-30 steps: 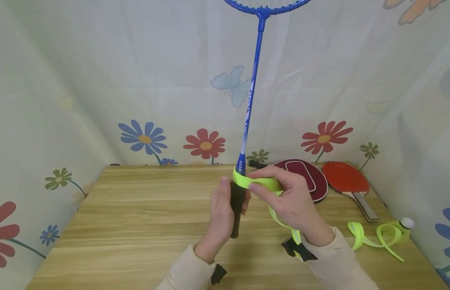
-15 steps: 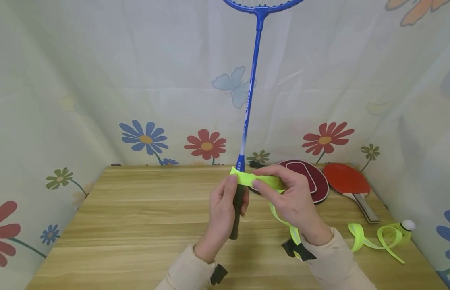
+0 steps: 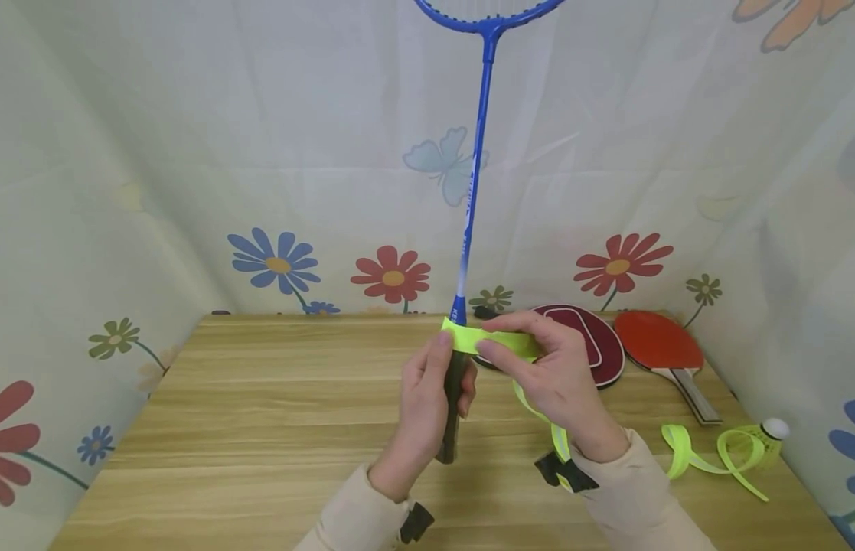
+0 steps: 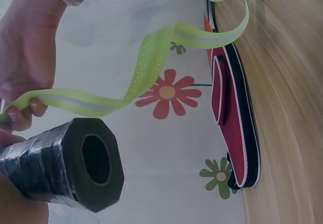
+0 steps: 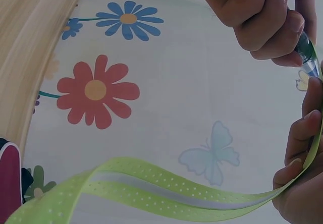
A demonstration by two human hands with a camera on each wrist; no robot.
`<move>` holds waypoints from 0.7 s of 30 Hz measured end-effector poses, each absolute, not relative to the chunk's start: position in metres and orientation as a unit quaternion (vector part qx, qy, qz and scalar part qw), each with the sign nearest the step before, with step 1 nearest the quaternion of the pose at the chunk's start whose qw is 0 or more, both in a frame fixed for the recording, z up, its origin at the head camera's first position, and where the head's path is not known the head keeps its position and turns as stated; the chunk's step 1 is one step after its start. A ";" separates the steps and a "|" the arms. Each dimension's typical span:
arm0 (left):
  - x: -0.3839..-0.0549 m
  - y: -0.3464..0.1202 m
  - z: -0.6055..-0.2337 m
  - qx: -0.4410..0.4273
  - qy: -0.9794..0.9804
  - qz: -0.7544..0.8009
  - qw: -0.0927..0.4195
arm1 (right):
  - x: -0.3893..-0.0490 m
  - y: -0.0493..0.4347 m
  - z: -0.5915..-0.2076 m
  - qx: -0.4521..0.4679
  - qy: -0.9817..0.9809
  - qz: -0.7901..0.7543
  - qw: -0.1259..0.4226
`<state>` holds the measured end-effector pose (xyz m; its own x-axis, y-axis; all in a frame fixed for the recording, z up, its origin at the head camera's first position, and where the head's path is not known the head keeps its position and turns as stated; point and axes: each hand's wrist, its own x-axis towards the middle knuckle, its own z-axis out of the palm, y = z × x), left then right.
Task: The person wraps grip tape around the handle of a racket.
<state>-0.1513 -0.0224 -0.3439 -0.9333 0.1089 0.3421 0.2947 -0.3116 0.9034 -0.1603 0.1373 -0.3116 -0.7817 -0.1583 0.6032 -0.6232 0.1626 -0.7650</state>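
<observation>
A blue badminton racket point(image 3: 474, 184) stands nearly upright, its head cut off at the top of the head view. My left hand point(image 3: 422, 402) grips its dark handle point(image 3: 449, 440), fingers curled round behind it. The left thumb presses the end of a neon yellow-green grip tape point(image 3: 468, 338) at the handle's top, just below the blue cone. My right hand point(image 3: 561, 375) pinches the tape between thumb and fingers, a short stretch to the right. Perforations and a grey stripe show on the hanging tape point(image 5: 151, 186). The handle's hollow butt point(image 4: 108, 183) faces the left wrist camera.
The tape's curled tail point(image 3: 678, 451) lies at the right of the wooden table point(image 3: 262, 421), beside a shuttlecock point(image 3: 771, 428). Behind it are a red table tennis bat point(image 3: 657, 340) and a maroon bat case point(image 3: 602, 344). Flowered curtains point(image 3: 317, 115) enclose the table.
The left thumb has come down from beside the handle onto the tape's end. The racket's head has shifted slightly left. My right hand keeps its pinch on the tape.
</observation>
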 end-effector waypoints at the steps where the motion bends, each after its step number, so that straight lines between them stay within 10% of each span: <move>1: -0.151 -0.022 -0.344 -0.173 -0.584 -0.791 0.057 | -0.160 0.137 -0.312 0.263 -0.736 0.592 0.196; 21: -0.149 -0.024 -0.339 -0.164 -0.559 -0.812 0.004 | -0.166 0.140 -0.311 0.276 -0.737 0.588 0.185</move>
